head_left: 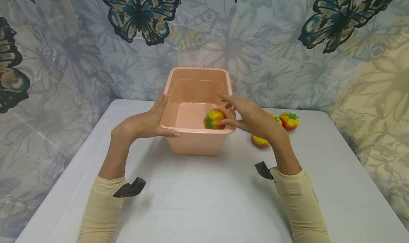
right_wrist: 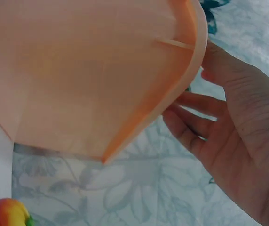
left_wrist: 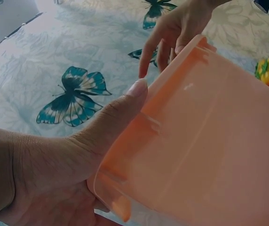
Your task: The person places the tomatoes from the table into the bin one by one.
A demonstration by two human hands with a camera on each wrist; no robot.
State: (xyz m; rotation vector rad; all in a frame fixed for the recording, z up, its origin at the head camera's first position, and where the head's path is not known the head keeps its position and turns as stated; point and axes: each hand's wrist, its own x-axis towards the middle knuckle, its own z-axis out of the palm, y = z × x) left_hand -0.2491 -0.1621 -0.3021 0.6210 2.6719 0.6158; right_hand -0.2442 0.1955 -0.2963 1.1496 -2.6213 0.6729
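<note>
A peach plastic tub (head_left: 199, 141) stands toward the back of the white table. My left hand (head_left: 145, 124) grips its left side, with the thumb along the front rim; the left wrist view shows that thumb (left_wrist: 120, 106) on the tub's edge. Inside the tub, at the right, is a red-and-yellow fruit (head_left: 214, 118) with a green leafy cap. Over the right rim reaches my right hand (head_left: 255, 118), its fingers spread and the thumb tip beside the fruit. In the right wrist view, the right hand's fingers (right_wrist: 186, 127) are near the rim, partly hidden behind it.
To the right of the tub lie more such fruits, among them a red one (head_left: 289, 121) and one (head_left: 260, 141) partly behind the right hand. Butterfly-patterned cloth (head_left: 265, 69) hangs behind the white table (head_left: 198, 200). Dark strap pieces (head_left: 130, 188) stick out from both sleeves.
</note>
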